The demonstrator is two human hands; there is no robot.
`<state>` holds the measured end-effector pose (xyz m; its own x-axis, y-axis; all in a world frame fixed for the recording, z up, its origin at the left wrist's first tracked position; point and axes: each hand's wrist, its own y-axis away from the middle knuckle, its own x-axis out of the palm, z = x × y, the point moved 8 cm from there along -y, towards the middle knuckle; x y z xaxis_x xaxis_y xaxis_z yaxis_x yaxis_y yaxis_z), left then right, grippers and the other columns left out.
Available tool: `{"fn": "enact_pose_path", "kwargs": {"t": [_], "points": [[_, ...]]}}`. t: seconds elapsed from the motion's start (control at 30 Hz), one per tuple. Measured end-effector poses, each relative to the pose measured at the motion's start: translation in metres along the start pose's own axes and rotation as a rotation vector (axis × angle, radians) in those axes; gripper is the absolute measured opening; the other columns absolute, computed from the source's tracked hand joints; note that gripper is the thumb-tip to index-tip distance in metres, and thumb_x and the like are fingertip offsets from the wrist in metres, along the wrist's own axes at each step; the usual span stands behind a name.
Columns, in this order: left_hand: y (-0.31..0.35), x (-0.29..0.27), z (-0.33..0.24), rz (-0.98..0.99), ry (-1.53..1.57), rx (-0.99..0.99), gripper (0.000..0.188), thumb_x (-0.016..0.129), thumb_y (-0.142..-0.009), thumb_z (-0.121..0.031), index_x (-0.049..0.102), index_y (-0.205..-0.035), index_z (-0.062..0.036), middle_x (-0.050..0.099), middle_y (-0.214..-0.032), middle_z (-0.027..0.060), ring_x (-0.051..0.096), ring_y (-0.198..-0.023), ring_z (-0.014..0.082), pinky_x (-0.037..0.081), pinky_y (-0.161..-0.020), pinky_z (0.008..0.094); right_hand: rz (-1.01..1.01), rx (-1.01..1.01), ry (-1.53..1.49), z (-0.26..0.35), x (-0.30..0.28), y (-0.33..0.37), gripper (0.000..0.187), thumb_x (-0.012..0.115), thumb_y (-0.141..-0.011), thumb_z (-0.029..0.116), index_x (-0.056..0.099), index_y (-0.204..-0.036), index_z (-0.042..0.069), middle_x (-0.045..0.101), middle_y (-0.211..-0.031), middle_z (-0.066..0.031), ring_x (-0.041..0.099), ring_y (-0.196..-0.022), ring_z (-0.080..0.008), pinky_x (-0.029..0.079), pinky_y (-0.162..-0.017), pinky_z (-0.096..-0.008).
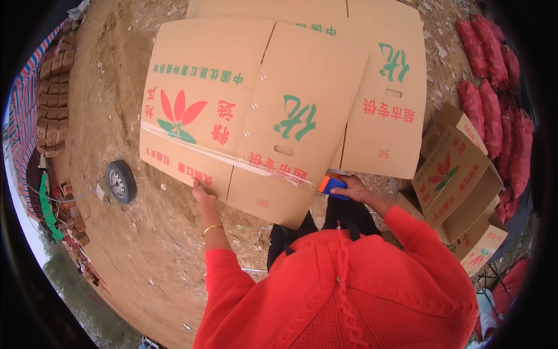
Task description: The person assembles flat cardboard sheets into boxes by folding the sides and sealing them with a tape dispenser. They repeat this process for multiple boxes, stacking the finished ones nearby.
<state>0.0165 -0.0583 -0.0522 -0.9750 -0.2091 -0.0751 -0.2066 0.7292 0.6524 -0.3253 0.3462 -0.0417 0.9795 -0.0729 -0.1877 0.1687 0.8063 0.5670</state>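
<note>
A flattened cardboard carton point(256, 110) with green and red print lies in front of me. My left hand point(204, 196), with a gold bracelet at the wrist, is closed on its near left edge, thumb on top. A shiny strip of clear tape point(218, 156) runs across the carton's lower part toward its right side. By the near right edge, my right hand point(353, 189) is wrapped round a blue and orange tape dispenser point(333, 186). Beneath and behind the carton shows another flattened carton point(383, 136), partly covered.
Opened cartons point(456, 171) stand close on my right. Full red mesh sacks point(493, 113) are piled beyond them. To the left, a wheel with a tyre point(121, 181) rests on the dirt ground point(116, 244). Stacked cartons point(53, 104) line the far left beside a striped sheet point(24, 93).
</note>
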Motion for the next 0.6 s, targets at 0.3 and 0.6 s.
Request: {"fn": "enact_pose_path", "kwargs": {"t": [0.3, 0.6], "points": [[0.03, -0.005, 0.036, -0.214, 0.0, 0.05, 0.054, 0.056, -0.092, -0.043, 0.053, -0.124, 0.0007, 0.056, -0.12, 0.0099, 0.055, -0.103, 0.024, 0.046, -0.091, 0.0401, -0.05, -0.062, 0.316, 0.01, 0.062, -0.027, 0.055, 0.054, -0.087, 0.049, 0.059, -0.12, 0.006, 0.065, -0.101, -0.0198, 0.061, -0.096, -0.0353, 0.047, -0.087, -0.0417], [0.035, 0.012, 0.0, -0.182, -0.08, 0.071, 0.051, 0.055, -0.091, -0.044, 0.059, -0.109, 0.0037, 0.06, -0.107, 0.0116, 0.058, -0.09, 0.0232, 0.05, -0.079, 0.0388, -0.038, 0.298, -0.662, -0.008, 0.072, -0.035, 0.054, 0.065, -0.084, 0.029, 0.052, -0.128, 0.002, 0.058, -0.121, -0.0138, 0.057, -0.106, -0.0225, 0.047, -0.09, -0.0343]]}}
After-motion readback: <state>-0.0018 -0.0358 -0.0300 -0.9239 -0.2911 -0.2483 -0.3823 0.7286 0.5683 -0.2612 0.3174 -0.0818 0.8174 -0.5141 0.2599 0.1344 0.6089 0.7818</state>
